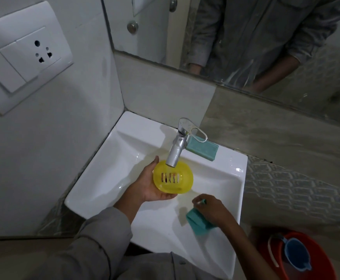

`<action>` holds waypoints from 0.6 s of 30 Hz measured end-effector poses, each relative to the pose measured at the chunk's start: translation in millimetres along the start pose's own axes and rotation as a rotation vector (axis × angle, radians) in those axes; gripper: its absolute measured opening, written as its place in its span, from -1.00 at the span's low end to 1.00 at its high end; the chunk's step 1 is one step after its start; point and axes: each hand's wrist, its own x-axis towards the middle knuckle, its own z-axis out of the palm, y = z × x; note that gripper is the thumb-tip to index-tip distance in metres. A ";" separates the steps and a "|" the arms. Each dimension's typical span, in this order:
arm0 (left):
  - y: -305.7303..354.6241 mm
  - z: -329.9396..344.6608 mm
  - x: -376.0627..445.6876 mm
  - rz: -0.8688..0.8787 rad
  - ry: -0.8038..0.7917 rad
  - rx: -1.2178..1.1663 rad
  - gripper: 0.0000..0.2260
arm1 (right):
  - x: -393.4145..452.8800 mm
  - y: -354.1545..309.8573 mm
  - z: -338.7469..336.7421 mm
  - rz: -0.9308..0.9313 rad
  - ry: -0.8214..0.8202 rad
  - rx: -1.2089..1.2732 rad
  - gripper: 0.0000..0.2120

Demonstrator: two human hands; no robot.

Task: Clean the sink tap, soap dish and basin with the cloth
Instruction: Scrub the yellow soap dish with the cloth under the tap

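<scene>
Soap dish (173, 179) cupped in left hand (150, 188) under tap (178, 146) — right hand (211, 211) fingers grasping cloth (198, 221).

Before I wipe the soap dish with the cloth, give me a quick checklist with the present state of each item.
1. Soap dish held in left hand: ok.
2. Cloth gripped in right hand: ok.
3. Dish empty, soap bar set aside on basin rim: ok.
4. Dish under tap spout: ok.
5. Water running: cannot tell.
</scene>
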 end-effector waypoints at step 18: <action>-10.6 13.2 16.8 0.628 0.508 0.970 -0.71 | 12.4 -42.5 17.3 -0.493 0.608 0.218 -0.57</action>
